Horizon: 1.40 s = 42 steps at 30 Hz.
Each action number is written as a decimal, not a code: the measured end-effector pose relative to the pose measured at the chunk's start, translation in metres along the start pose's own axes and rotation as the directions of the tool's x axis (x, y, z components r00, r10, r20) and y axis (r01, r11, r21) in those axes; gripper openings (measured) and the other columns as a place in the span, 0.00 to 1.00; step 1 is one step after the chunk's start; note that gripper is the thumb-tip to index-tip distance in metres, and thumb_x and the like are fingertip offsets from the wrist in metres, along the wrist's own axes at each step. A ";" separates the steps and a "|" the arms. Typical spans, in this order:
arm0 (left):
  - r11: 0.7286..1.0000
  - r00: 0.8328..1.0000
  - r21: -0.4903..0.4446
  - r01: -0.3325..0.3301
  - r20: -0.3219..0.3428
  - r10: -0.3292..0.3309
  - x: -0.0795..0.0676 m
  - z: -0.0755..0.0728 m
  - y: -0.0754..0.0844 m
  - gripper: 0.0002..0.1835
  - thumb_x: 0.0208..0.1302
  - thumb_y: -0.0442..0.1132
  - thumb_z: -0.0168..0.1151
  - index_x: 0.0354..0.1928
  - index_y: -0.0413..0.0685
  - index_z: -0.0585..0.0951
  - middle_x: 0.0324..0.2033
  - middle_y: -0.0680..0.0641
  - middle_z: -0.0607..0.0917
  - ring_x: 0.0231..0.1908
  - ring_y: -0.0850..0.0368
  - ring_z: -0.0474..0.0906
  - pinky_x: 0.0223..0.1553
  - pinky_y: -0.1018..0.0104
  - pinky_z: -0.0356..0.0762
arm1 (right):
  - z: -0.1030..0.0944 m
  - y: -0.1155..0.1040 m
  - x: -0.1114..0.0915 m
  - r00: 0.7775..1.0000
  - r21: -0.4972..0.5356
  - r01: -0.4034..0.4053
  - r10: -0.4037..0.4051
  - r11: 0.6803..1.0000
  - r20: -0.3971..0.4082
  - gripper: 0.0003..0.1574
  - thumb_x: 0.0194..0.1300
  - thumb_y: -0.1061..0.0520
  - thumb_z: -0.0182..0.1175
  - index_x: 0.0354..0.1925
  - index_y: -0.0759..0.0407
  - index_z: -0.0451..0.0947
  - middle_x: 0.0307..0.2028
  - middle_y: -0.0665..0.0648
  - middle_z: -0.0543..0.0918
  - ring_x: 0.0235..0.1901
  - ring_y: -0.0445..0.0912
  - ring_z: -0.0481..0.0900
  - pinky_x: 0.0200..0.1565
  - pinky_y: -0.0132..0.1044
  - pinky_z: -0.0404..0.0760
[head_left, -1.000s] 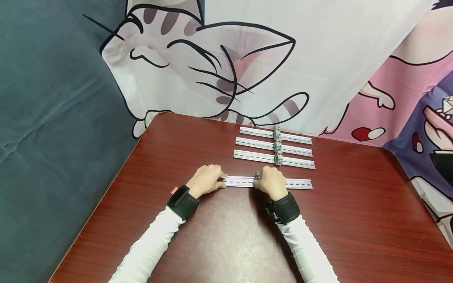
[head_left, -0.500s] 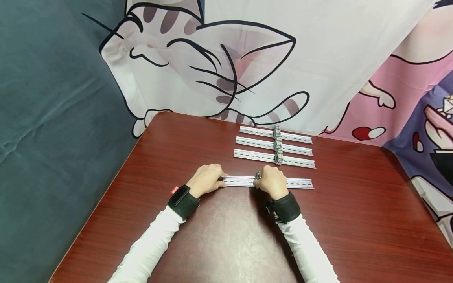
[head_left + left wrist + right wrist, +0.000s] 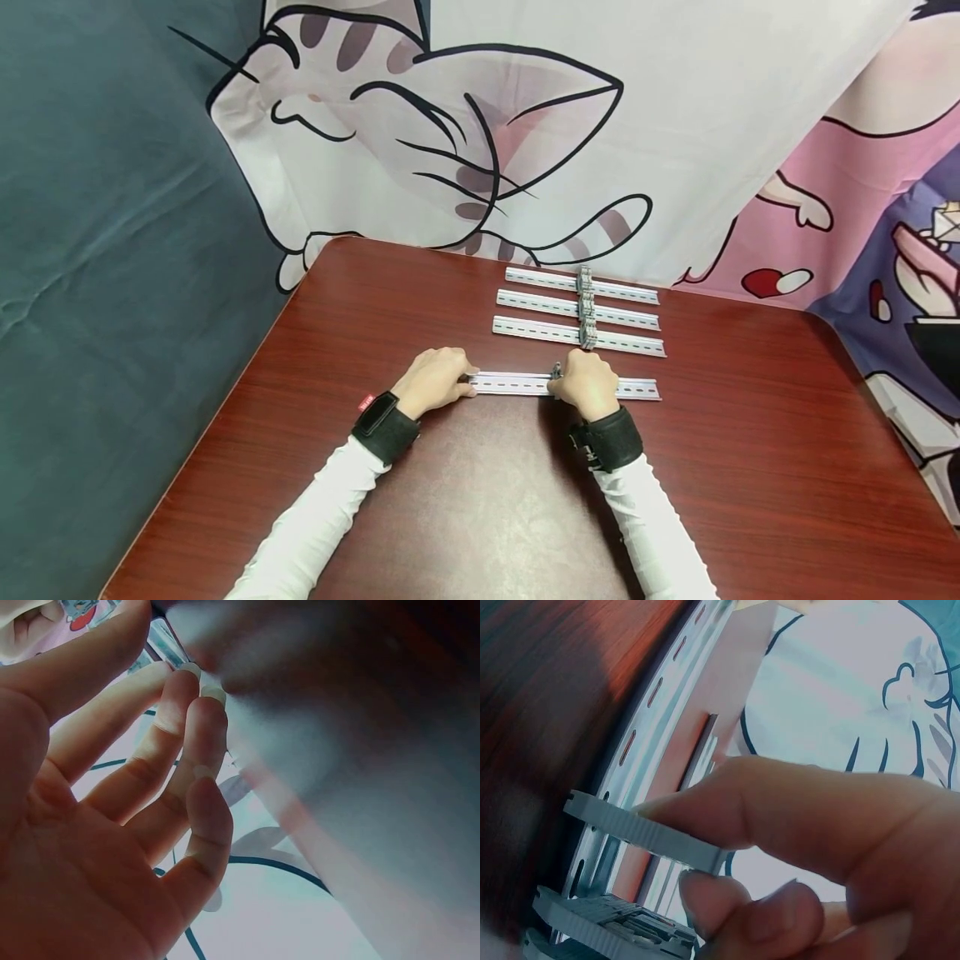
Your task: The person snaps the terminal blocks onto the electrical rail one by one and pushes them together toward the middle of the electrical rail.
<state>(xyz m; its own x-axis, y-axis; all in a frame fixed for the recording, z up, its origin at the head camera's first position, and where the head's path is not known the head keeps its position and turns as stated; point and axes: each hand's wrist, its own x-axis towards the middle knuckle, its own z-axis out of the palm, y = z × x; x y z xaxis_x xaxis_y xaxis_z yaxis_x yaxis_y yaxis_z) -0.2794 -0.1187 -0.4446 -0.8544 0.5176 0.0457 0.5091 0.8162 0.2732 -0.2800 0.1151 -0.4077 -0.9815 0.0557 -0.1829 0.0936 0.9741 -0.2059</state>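
A slotted silver DIN rail (image 3: 517, 383) lies across the table in front of me. My left hand (image 3: 435, 382) holds its left end between thumb and fingers; in the left wrist view the rail (image 3: 166, 641) shows just past the fingertips. Right of the rail's middle, my right hand (image 3: 588, 385) pinches a thin grey terminal block (image 3: 645, 831) between thumb and index finger. That block sits crosswise on the rail. More grey blocks (image 3: 592, 926) stand near it in the right wrist view, partly behind the fingers.
Behind the hands lie three more DIN rails (image 3: 532, 329), roughly parallel, each with grey terminal blocks (image 3: 587, 308) near its middle. They rest on a reddish-brown table (image 3: 750, 433). A printed cat cloth (image 3: 697, 125) hangs along the far edge.
My right hand has moved a little to the right along the rail with the pinched terminal block. The left hand keeps its hold on the rail's left end.
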 end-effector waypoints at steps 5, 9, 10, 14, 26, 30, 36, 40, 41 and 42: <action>1.000 1.000 -0.004 0.005 0.005 -0.005 0.000 0.000 -0.001 0.19 0.54 0.46 0.71 0.49 0.52 0.87 0.37 0.50 0.86 0.34 0.57 0.81 0.34 0.59 0.76 | 0.000 0.000 0.001 1.000 -0.007 -0.011 0.011 1.000 0.006 0.24 0.48 0.53 0.65 0.10 0.51 0.60 0.20 0.54 0.73 0.25 0.52 0.76 0.27 0.51 0.77; 1.000 1.000 -0.007 0.006 0.003 -0.005 0.000 0.001 -0.001 0.19 0.54 0.47 0.71 0.49 0.52 0.87 0.37 0.50 0.86 0.34 0.57 0.81 0.34 0.59 0.76 | 0.000 0.002 0.003 0.999 -0.021 -0.047 0.047 0.999 0.001 0.19 0.48 0.50 0.67 0.14 0.53 0.68 0.28 0.61 0.82 0.30 0.56 0.81 0.30 0.53 0.78; 1.000 1.000 -0.007 0.005 0.002 -0.005 0.000 0.000 -0.001 0.19 0.54 0.46 0.71 0.48 0.52 0.87 0.37 0.50 0.86 0.34 0.57 0.81 0.34 0.60 0.76 | 0.000 0.003 0.003 0.999 -0.024 -0.053 0.053 0.998 -0.002 0.17 0.47 0.50 0.67 0.16 0.55 0.70 0.30 0.63 0.83 0.32 0.58 0.82 0.30 0.53 0.79; 1.000 1.000 -0.011 0.006 0.003 -0.006 0.001 0.000 -0.001 0.18 0.54 0.46 0.71 0.48 0.52 0.87 0.37 0.50 0.86 0.34 0.57 0.80 0.34 0.59 0.76 | -0.001 0.004 0.004 0.998 -0.024 -0.064 0.064 0.998 -0.015 0.15 0.46 0.49 0.68 0.19 0.57 0.75 0.35 0.66 0.85 0.33 0.60 0.83 0.30 0.53 0.79; 1.000 1.000 -0.010 -0.002 -0.003 0.002 0.001 -0.001 -0.002 0.18 0.53 0.46 0.72 0.47 0.52 0.87 0.35 0.50 0.87 0.33 0.57 0.80 0.35 0.58 0.76 | -0.004 0.009 0.001 0.996 -0.016 -0.073 0.072 0.997 -0.055 0.17 0.46 0.49 0.69 0.25 0.62 0.79 0.36 0.70 0.85 0.34 0.63 0.83 0.28 0.54 0.79; 1.000 1.000 -0.024 -0.015 0.013 0.015 0.001 -0.003 -0.002 0.18 0.55 0.46 0.71 0.48 0.51 0.87 0.35 0.50 0.86 0.34 0.57 0.80 0.36 0.59 0.76 | -0.004 0.015 -0.004 0.993 0.004 -0.090 0.090 0.996 -0.079 0.24 0.49 0.43 0.69 0.22 0.62 0.76 0.36 0.72 0.84 0.34 0.65 0.83 0.27 0.55 0.78; 1.000 0.999 -0.016 -0.003 0.032 0.004 0.001 -0.011 -0.004 0.20 0.55 0.47 0.71 0.49 0.49 0.86 0.34 0.49 0.84 0.34 0.57 0.78 0.35 0.59 0.74 | -0.001 0.021 -0.008 0.984 0.050 -0.077 0.084 0.996 -0.155 0.31 0.49 0.37 0.71 0.17 0.59 0.70 0.29 0.72 0.83 0.29 0.65 0.82 0.21 0.52 0.75; 0.999 0.999 -0.018 0.028 0.045 -0.027 -0.002 -0.017 -0.005 0.22 0.55 0.48 0.70 0.51 0.47 0.85 0.35 0.48 0.84 0.35 0.55 0.78 0.37 0.59 0.75 | 0.000 0.022 -0.010 0.982 0.053 -0.047 0.056 0.997 -0.181 0.31 0.50 0.39 0.72 0.15 0.59 0.69 0.24 0.69 0.82 0.25 0.63 0.82 0.18 0.50 0.74; 0.999 0.998 -0.029 0.042 0.046 -0.040 -0.004 -0.018 -0.005 0.23 0.56 0.48 0.70 0.52 0.46 0.84 0.36 0.48 0.84 0.37 0.54 0.79 0.39 0.58 0.76 | 0.000 0.023 -0.010 0.982 0.052 -0.037 0.046 0.998 -0.182 0.31 0.50 0.39 0.71 0.15 0.58 0.68 0.24 0.68 0.82 0.25 0.63 0.82 0.18 0.50 0.74; 0.998 0.998 -0.041 0.055 0.043 -0.054 -0.006 -0.020 -0.005 0.23 0.56 0.48 0.70 0.53 0.46 0.84 0.38 0.47 0.84 0.38 0.53 0.80 0.40 0.58 0.76 | 0.001 0.023 -0.011 0.982 0.050 -0.028 0.036 0.998 -0.183 0.30 0.50 0.40 0.71 0.15 0.58 0.68 0.24 0.68 0.82 0.25 0.63 0.82 0.18 0.50 0.73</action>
<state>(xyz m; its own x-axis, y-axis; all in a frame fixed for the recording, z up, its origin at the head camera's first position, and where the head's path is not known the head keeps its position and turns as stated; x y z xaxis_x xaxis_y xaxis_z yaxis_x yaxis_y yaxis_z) -0.2787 -0.1311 -0.4275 -0.8752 0.4837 -0.0103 0.4564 0.8324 0.3142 -0.2670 0.1371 -0.4115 -0.9914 0.1304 -0.0109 0.1290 0.9599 -0.2491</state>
